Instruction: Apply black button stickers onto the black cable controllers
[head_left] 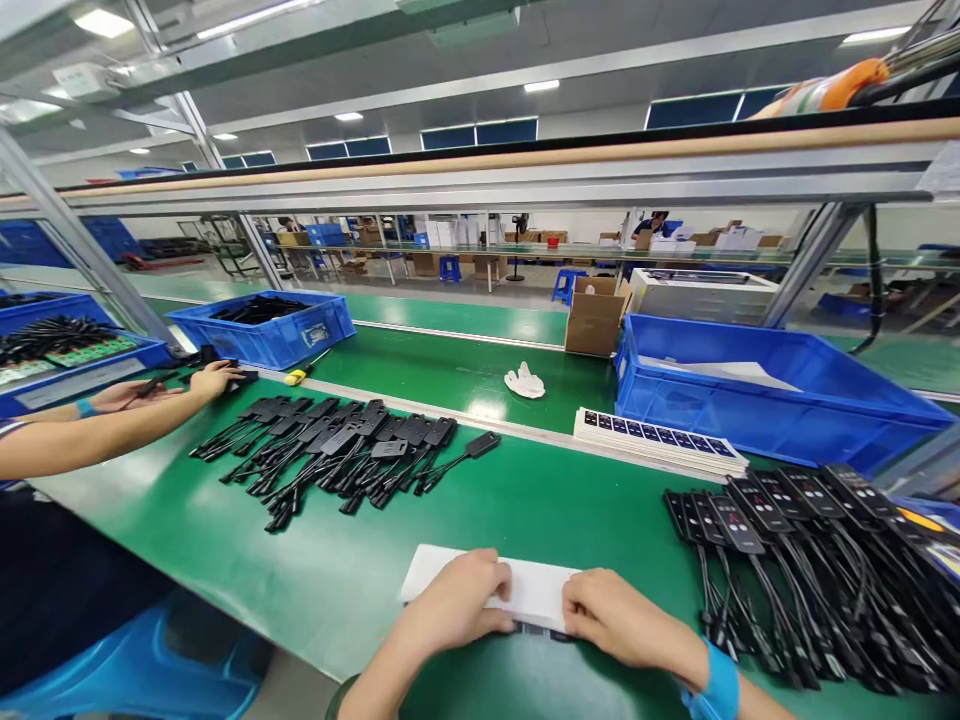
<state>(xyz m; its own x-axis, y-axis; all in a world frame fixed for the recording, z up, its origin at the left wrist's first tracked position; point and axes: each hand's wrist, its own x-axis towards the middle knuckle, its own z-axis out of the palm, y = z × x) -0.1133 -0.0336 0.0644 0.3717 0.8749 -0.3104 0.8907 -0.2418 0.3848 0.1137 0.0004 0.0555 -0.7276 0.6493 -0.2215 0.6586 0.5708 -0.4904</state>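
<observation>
A white paper strip (536, 588) lies near the front edge of the green bench, with dark patches showing along its lower edge. My left hand (463, 600) is closed on its middle-left part, thumb below and fingers curled over the top. At the strip's right end, my right hand (621, 615) pinches the paper between thumb and fingers; a blue band circles that wrist. Right of my hands lies a pile of black cable adapters (757, 515) with printed labels on their flat bodies. More black adapters (352, 440) without visible labels are spread to the left.
A stack of label sheets (656, 442) sits before a large blue bin (750, 400). A white glove (525, 381) and cardboard box (596, 318) are farther back. Left, a co-worker's hands (214, 380) handle black parts beside another blue bin (300, 338). A metal shelf beam (480, 185) crosses overhead.
</observation>
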